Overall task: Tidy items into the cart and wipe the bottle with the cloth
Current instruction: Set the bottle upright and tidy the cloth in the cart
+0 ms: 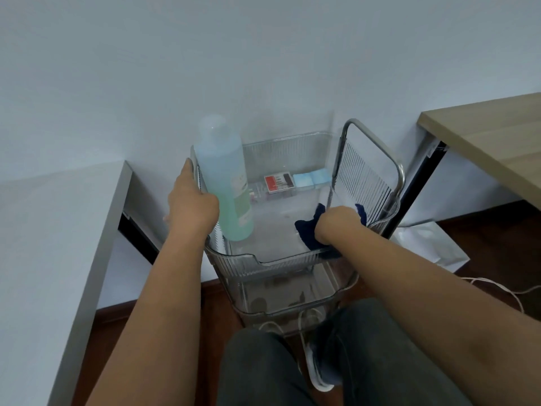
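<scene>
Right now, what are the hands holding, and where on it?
The left hand grips the bottle around its lower body. The right hand clutches the dark blue cloth, bunched at its middle, over the cart's top tray.

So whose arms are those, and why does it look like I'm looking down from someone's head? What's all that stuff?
There is no machine here, just a person. A camera worn on their head looks forward and down, so you see their own two arms and knees.

In front of them stands a see-through plastic cart with tiers, pushed against a white wall. The left hand holds a big clear bottle of blue-green liquid over the top tier. The right hand grips a dark blue cloth by the tier's near right corner.

At the back of that tier lie a red and white box and two light blue packets. A grey table is on the left, a wooden one on the right.
</scene>
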`<state>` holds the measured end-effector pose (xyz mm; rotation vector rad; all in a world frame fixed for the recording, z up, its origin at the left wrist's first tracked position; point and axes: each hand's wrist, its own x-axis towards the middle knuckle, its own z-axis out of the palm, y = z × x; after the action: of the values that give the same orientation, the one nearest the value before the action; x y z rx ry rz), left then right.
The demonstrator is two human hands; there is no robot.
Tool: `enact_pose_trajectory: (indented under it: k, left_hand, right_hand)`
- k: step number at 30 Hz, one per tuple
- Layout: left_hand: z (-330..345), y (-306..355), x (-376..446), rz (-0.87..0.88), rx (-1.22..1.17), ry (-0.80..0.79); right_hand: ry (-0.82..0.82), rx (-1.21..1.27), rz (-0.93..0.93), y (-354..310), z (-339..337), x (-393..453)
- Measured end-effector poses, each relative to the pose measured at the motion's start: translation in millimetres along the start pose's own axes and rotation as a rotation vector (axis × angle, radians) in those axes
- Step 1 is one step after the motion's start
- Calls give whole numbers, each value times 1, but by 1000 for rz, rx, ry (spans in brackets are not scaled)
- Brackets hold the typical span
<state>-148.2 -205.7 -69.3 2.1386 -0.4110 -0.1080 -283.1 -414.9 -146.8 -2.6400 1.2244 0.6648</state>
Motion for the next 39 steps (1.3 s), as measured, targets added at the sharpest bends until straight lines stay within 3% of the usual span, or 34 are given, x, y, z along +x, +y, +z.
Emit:
enact_pose_trajectory:
  k: [2, 4, 10, 20, 29, 32, 36, 39]
  left_hand:
    - [2, 0, -1, 21, -30, 13]
    - [3, 0, -3, 40, -42, 25]
    - [2, 1, -6, 30, -21, 62]
    - [0, 1, -10, 61, 20, 58]
    - [0, 4, -15, 75, -13, 52]
    - [-1, 5, -16, 60, 17, 58]
    - [2, 5, -15, 48, 50, 77]
    - [1, 4, -13, 50, 131, 94]
  right_hand:
    - [-16, -143, -58, -6, -7, -11]
    - [9, -229, -238, -20, -15, -22]
    - [38, -200, -608, -89, -10, -48]
    - [-54, -279, -441, -11, -27, -27]
    - [66, -119, -695, -130, 9, -35]
    - [-11, -3, -756, -123, 8, -31]
    - [-313, 259, -840, -82, -14, -39]
    - [-318, 81, -862, -69, -29, -41]
